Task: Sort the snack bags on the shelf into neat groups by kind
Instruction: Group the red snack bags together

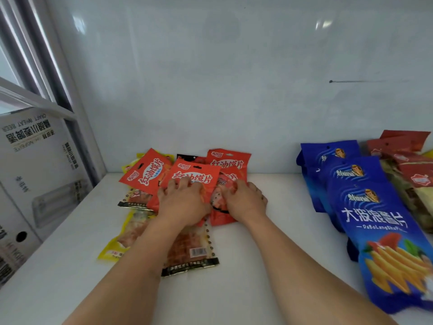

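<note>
Red packets dominate the middle of the white shelf (246, 266), where a person works through a loose heap of snack bags with both bare hands. The left hand (185, 202) lies palm down on the front red bag (194, 177), its fingers (180, 184) curled over the packet's lower half and slightly spread, apparently pressing it flat against the pile so it can be drawn together with its fellows. The right hand (243, 200) rests beside it on a neighbouring red bag (230, 174), fingers bent and close together, gripping the bag's lower edge; whether the thumb is tucked beneath cannot be told. Both forearms reach straight in from the near edge, wrists low, almost parallel.

Two more red bags, one tilted at the left (145, 174) and one standing at the back (228, 159), still overlap other kinds: a yellow-edged bag (121, 242) and a clear-fronted bag with a black border (194, 252) lie underneath, poking out toward the front. A dark packet (187, 158) peeps from behind.

To the right, well apart from the heap, blue crisp bags (375, 219) already lie overlapped in a row of their own, with a stack of dark red and yellow bags (403, 160) behind them against the wall. That suggests the sorting is partly done, and the red packets look to be the group now being gathered. A cardboard box (35, 172) sits beyond the shelf's left side.
</note>
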Action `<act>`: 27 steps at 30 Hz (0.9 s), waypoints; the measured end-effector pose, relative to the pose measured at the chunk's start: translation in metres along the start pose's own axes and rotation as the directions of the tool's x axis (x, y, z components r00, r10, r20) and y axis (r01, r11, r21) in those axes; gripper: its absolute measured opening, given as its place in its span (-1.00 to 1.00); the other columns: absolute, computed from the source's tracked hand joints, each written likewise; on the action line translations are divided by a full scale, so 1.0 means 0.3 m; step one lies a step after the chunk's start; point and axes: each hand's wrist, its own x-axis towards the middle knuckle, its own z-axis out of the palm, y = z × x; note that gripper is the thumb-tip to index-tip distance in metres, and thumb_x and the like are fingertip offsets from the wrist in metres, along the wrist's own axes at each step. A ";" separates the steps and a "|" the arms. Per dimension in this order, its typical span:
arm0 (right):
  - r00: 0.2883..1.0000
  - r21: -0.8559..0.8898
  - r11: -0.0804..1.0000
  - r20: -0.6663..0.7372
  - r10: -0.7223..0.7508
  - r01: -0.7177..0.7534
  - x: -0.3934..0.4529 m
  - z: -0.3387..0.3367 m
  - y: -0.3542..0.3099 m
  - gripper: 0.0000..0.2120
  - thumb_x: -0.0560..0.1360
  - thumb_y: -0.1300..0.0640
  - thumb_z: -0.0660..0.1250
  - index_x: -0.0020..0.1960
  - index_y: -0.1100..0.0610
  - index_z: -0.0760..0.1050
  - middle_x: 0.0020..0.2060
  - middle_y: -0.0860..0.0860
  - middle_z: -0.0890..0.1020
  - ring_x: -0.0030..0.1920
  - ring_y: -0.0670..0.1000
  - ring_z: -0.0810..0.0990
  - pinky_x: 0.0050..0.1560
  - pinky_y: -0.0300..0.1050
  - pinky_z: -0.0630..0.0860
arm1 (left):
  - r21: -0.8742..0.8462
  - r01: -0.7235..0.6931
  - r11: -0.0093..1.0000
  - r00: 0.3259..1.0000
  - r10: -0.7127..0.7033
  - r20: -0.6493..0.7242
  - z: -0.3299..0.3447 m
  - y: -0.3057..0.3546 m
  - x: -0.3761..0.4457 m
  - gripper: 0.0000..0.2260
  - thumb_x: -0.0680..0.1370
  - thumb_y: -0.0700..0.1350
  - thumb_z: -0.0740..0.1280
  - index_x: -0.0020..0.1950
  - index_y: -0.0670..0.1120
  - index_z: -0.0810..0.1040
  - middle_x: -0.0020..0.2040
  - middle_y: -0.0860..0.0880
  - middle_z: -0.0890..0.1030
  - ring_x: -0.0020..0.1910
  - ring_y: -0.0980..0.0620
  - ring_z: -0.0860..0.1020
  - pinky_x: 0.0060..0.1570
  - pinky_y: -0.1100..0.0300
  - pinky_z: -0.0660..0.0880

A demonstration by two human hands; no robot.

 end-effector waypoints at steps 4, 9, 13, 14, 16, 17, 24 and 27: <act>0.999 0.145 0.989 0.022 -0.030 0.026 0.013 0.013 -0.056 -0.58 0.58 -0.16 0.15 0.32 0.05 0.43 0.25 0.13 0.55 0.25 0.22 0.52 0.29 0.13 0.43 | -0.027 0.084 0.996 0.996 -0.085 -0.029 -0.007 -0.048 -0.002 -0.35 0.54 0.39 0.20 0.55 0.10 0.31 0.61 -0.04 0.20 0.60 -0.21 0.10 0.54 -0.29 0.00; 0.994 0.559 0.821 0.049 0.102 -0.112 0.062 -0.010 -0.097 -0.61 0.53 -0.04 0.34 0.29 0.12 0.46 0.14 0.08 0.64 0.11 0.15 0.64 0.11 -0.02 0.56 | -0.040 0.126 0.991 0.988 -0.129 -0.090 0.011 -0.057 -0.007 -0.36 0.56 0.39 0.15 0.55 0.09 0.32 0.61 -0.06 0.22 0.60 -0.23 0.09 0.55 -0.29 -0.04; 0.974 0.699 0.678 0.148 0.172 -0.226 0.094 -0.030 -0.076 -0.77 0.54 0.03 0.41 0.04 0.20 0.58 -0.04 0.11 0.70 -0.07 0.16 0.68 -0.05 -0.02 0.63 | -0.050 0.147 0.988 0.984 -0.151 -0.096 0.015 -0.059 -0.008 -0.36 0.57 0.40 0.12 0.56 0.09 0.31 0.61 -0.05 0.22 0.62 -0.24 0.06 0.55 -0.29 -0.05; 0.969 0.720 0.648 0.179 0.172 -0.248 0.098 -0.031 -0.071 -0.79 0.53 0.05 0.43 0.02 0.20 0.61 -0.05 0.12 0.71 -0.07 0.17 0.70 0.02 0.05 0.65 | -0.052 0.152 0.987 0.983 -0.157 -0.099 0.017 -0.058 -0.008 -0.36 0.57 0.40 0.11 0.55 0.09 0.31 0.61 -0.05 0.22 0.62 -0.24 0.05 0.55 -0.29 -0.05; 0.958 0.744 0.604 0.234 0.165 -0.286 0.103 -0.033 -0.063 -0.82 0.51 0.12 0.46 0.03 0.22 0.64 -0.07 0.14 0.72 -0.08 0.19 0.72 0.06 0.16 0.65 | -0.052 0.160 0.986 0.980 -0.165 -0.108 0.021 -0.054 -0.005 -0.35 0.57 0.41 0.09 0.55 0.08 0.31 0.61 -0.06 0.23 0.62 -0.25 0.06 0.56 -0.29 -0.05; 0.955 0.747 0.596 0.251 0.157 -0.294 0.105 -0.034 -0.061 -0.84 0.50 0.17 0.47 0.04 0.22 0.64 -0.07 0.15 0.73 -0.10 0.18 0.72 0.02 0.14 0.66 | -0.050 0.164 0.985 0.979 -0.169 -0.113 0.023 -0.052 -0.003 -0.35 0.58 0.41 0.08 0.56 0.07 0.31 0.61 -0.07 0.23 0.62 -0.25 0.06 0.55 -0.29 -0.05; 0.964 0.765 0.590 0.243 0.108 -0.259 0.108 -0.035 -0.022 -0.79 0.51 0.28 0.43 0.15 0.20 0.62 -0.02 0.13 0.73 -0.09 0.16 0.73 0.01 0.15 0.67 | 0.001 0.188 0.982 0.973 -0.186 -0.138 0.026 -0.057 -0.001 -0.32 0.57 0.40 0.10 0.59 0.05 0.26 0.63 -0.10 0.18 0.62 -0.26 0.03 0.54 -0.29 -0.06; 0.958 0.798 0.532 0.267 0.109 -0.283 0.107 -0.044 -0.001 -0.80 0.53 0.27 0.42 0.14 0.17 0.59 -0.01 0.14 0.72 -0.08 0.18 0.74 0.02 0.22 0.66 | 0.015 0.180 0.983 0.972 -0.176 -0.153 0.026 -0.054 -0.006 -0.33 0.58 0.38 0.11 0.59 0.04 0.27 0.64 -0.11 0.15 0.63 -0.25 -0.02 0.55 -0.25 -0.08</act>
